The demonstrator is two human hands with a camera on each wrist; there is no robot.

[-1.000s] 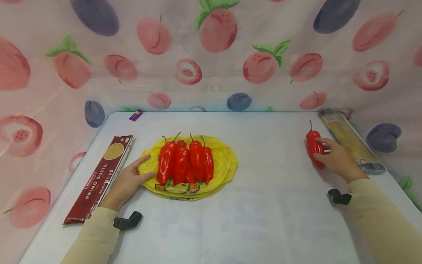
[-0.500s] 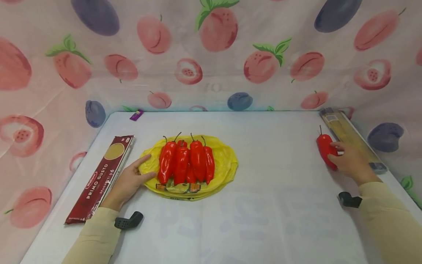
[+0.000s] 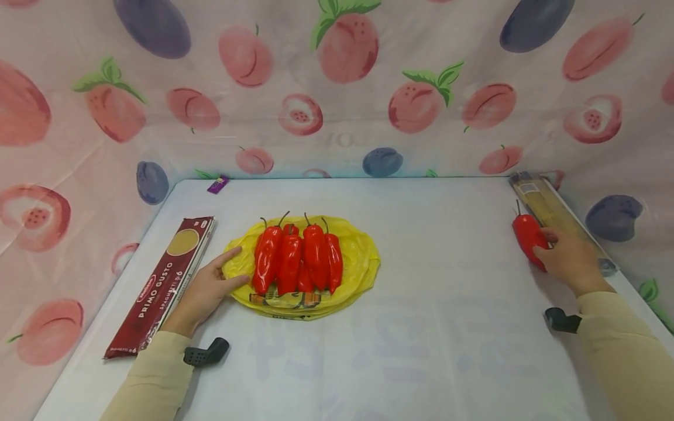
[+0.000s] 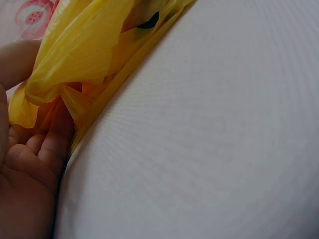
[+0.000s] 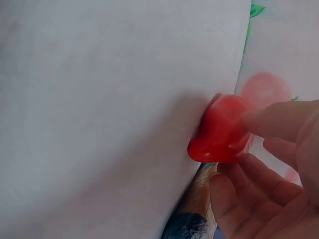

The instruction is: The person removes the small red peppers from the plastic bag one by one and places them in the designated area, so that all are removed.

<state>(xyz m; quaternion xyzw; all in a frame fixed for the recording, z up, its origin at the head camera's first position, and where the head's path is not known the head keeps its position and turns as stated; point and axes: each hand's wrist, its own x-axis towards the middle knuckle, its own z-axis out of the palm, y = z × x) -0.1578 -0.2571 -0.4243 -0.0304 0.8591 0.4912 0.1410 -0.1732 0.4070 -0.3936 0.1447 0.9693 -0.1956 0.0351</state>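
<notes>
My right hand (image 3: 571, 260) pinches a long red pepper (image 3: 528, 237) between thumb and fingers at the table's right side. In the right wrist view the pepper's rounded lower end (image 5: 219, 134) faces the camera. On the left, a yellow plastic bag (image 3: 363, 263) lies flattened with its edge rolled, and several red peppers (image 3: 288, 263) lie side by side in it, stems pointing away. My left hand (image 3: 205, 292) holds the bag's left edge. Seen from the left wrist, yellow film (image 4: 79, 50) sits between the thumb and the curled fingers, some fingertips hidden beneath it.
A dark red spaghetti pack (image 3: 158, 286) lies slanted beside my left forearm. Another pasta pack (image 3: 553, 210), clear-wrapped, lies along the right edge, partly behind my right hand. A small purple packet (image 3: 218, 183) is at the back left corner. Fruit-printed cloth (image 3: 342, 140) surrounds the table.
My right hand has moved the pepper rightward and slightly toward me, closer to the clear-wrapped pasta. The left hand and the bag of peppers have stayed in place.
</notes>
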